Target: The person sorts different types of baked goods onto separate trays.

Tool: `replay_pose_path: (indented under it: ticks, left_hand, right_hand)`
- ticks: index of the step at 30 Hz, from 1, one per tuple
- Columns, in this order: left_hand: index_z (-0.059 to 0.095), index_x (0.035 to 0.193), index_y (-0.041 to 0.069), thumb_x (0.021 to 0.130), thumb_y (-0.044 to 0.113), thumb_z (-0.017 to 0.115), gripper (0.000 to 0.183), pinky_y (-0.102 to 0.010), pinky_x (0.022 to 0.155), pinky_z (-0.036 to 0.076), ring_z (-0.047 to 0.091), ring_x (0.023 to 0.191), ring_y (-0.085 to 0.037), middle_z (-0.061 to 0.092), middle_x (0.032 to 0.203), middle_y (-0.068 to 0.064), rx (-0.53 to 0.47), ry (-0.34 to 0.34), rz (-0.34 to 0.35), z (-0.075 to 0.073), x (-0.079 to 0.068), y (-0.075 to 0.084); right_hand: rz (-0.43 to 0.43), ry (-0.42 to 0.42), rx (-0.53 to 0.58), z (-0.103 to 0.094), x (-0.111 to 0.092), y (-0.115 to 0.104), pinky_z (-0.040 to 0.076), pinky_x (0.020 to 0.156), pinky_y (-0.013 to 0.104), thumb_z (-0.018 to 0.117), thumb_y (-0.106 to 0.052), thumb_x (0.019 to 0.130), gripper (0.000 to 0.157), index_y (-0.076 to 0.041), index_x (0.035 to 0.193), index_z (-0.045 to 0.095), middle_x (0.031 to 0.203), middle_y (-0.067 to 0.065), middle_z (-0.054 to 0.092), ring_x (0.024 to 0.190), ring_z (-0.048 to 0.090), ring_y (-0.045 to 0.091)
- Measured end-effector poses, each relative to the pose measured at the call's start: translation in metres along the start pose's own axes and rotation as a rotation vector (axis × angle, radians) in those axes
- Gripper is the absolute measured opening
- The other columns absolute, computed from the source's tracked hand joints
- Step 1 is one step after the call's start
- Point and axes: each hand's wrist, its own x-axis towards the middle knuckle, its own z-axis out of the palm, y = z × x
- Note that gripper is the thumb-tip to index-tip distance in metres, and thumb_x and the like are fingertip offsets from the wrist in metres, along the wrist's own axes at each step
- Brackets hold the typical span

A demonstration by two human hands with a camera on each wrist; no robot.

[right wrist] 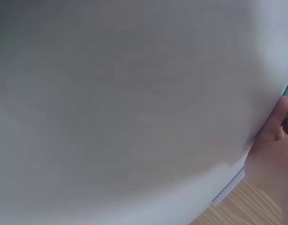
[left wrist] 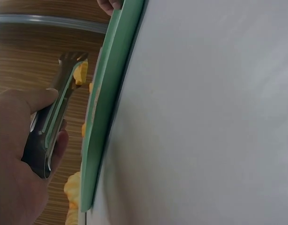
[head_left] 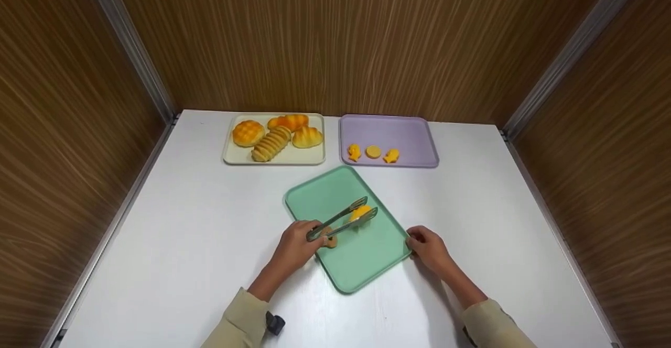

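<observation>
My left hand (head_left: 297, 246) holds metal tongs (head_left: 335, 222) over a green tray (head_left: 361, 253). Between the tong tips is a small yellow-orange piece (left wrist: 80, 73); in the left wrist view it appears raised off the tray, its exact shape partly covered. A brown cookie (head_left: 331, 241) lies on the tray beside the left fingers, partly hidden by them and the tongs. At the tray's right corner, my right hand (head_left: 431, 248) grips the rim between thumb and fingers. The tray sits at an angle on the white table.
Behind on the left, a cream tray (head_left: 244, 158) bears several bread pieces. To its right, a purple tray (head_left: 403, 130) holds two fish-shaped yellow pieces (head_left: 391, 155) and a round one (head_left: 373, 151). Wood-grain panels (head_left: 325, 44) enclose the white table (head_left: 183, 243) at the back and sides.
</observation>
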Motion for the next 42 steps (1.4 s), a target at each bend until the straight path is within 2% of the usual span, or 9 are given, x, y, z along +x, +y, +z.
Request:
replay_pose_path:
  ticks: [5, 9, 15, 21, 30, 37, 42]
  left_hand:
    - [0.069, 0.123, 0.006, 0.094, 0.027, 0.072, 0.035, -0.047, 0.093, 0.052, 0.062, 0.114, -0.029, 0.069, 0.120, -0.012, 0.001, -0.006, -0.002, 0.004, 0.023, 0.007]
    - [0.069, 0.124, 0.006, 0.095, 0.029, 0.072, 0.038, -0.047, 0.093, 0.052, 0.062, 0.113, -0.029, 0.069, 0.119, -0.011, -0.012, -0.006, -0.014, 0.011, 0.047, 0.012]
    - [0.070, 0.124, 0.010, 0.095, 0.029, 0.072, 0.035, -0.044, 0.092, 0.052, 0.062, 0.110, -0.025, 0.069, 0.116, -0.010, -0.063, -0.002, -0.046, 0.032, 0.083, 0.020]
    - [0.070, 0.122, 0.008, 0.095, 0.027, 0.071, 0.033, -0.042, 0.092, 0.053, 0.063, 0.109, -0.024, 0.069, 0.115, -0.009, -0.073, 0.001, -0.060, 0.051, 0.111, 0.028]
    - [0.072, 0.119, 0.005, 0.094, 0.024, 0.073, 0.031, -0.039, 0.087, 0.053, 0.063, 0.102, -0.022, 0.070, 0.108, -0.009, -0.048, 0.018, -0.070, 0.081, 0.147, 0.036]
    - [0.073, 0.108, 0.005, 0.095, 0.024, 0.072, 0.023, -0.037, 0.078, 0.050, 0.060, 0.087, -0.021, 0.069, 0.094, -0.007, 0.001, 0.051, -0.016, 0.105, 0.168, 0.038]
    - [0.073, 0.107, 0.003, 0.096, 0.023, 0.071, 0.023, -0.037, 0.078, 0.052, 0.062, 0.087, -0.021, 0.071, 0.093, -0.008, 0.011, 0.070, -0.007, 0.117, 0.181, 0.046]
  right_hand:
    - [0.018, -0.008, 0.024, 0.000, 0.001, 0.001, 0.052, 0.062, 0.026, 0.057, -0.004, 0.101, 0.020, 0.003, 0.119, 0.062, 0.093, 0.010, 0.059, 0.073, 0.059, 0.017]
    - [0.014, -0.010, 0.041, 0.000, 0.002, 0.002, 0.052, 0.062, 0.027, 0.056, -0.003, 0.100, 0.021, 0.004, 0.119, 0.062, 0.093, 0.010, 0.059, 0.073, 0.059, 0.017]
    - [0.015, -0.003, 0.037, 0.000, 0.001, 0.002, 0.052, 0.062, 0.026, 0.056, -0.002, 0.100, 0.020, 0.003, 0.118, 0.062, 0.092, 0.009, 0.059, 0.073, 0.059, 0.017]
    - [0.012, -0.002, 0.043, 0.001, 0.001, 0.002, 0.051, 0.061, 0.026, 0.057, -0.002, 0.100, 0.020, 0.004, 0.118, 0.062, 0.093, 0.010, 0.060, 0.071, 0.059, 0.017]
    - [0.012, 0.014, 0.010, 0.002, 0.000, 0.001, 0.051, 0.061, 0.026, 0.058, -0.002, 0.099, 0.018, 0.003, 0.116, 0.063, 0.092, 0.011, 0.060, 0.071, 0.059, 0.017]
    - [0.009, 0.021, -0.017, 0.003, -0.001, -0.001, 0.050, 0.060, 0.027, 0.057, -0.001, 0.099, 0.018, 0.002, 0.116, 0.063, 0.091, 0.010, 0.060, 0.070, 0.058, 0.017]
    - [0.018, 0.031, -0.033, 0.002, -0.001, -0.004, 0.051, 0.060, 0.028, 0.058, -0.002, 0.099, 0.018, 0.001, 0.116, 0.063, 0.091, 0.009, 0.060, 0.070, 0.059, 0.017]
